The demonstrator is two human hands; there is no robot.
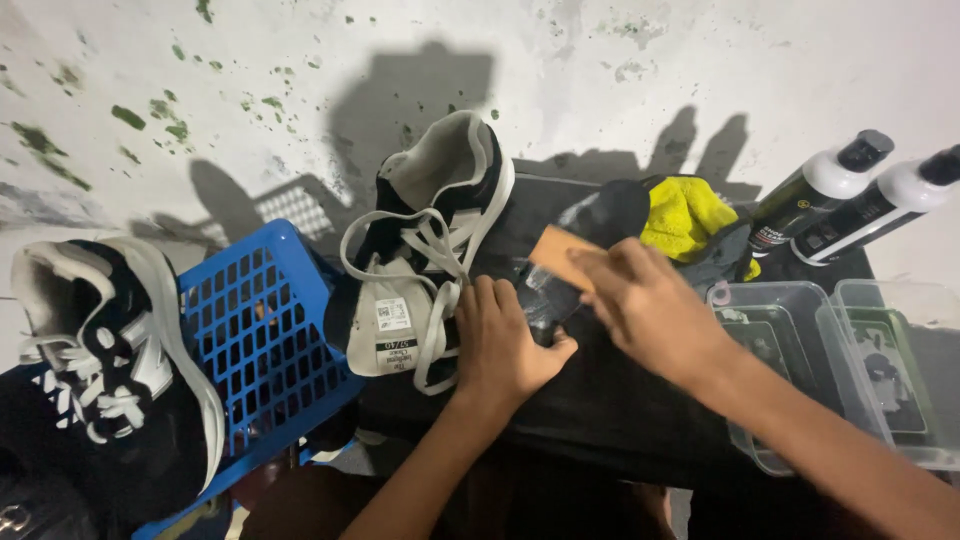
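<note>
My left hand point(505, 345) pins a thin black insole point(600, 225) mid-mat point(600, 420) beside the sneaker point(425, 250), right hand point(645, 300) closed around a tan brush point(558, 255); the insole looks floppy and light, best gripped by its edges.

left hand point(505, 345): fingers curled, palm down | right hand point(650, 300): fingers extended, pressing down

I worked at a black-covered table point(620, 410) vs. a white wall point(300, 60) w/ green flecks, hard light casting shadows.
</note>
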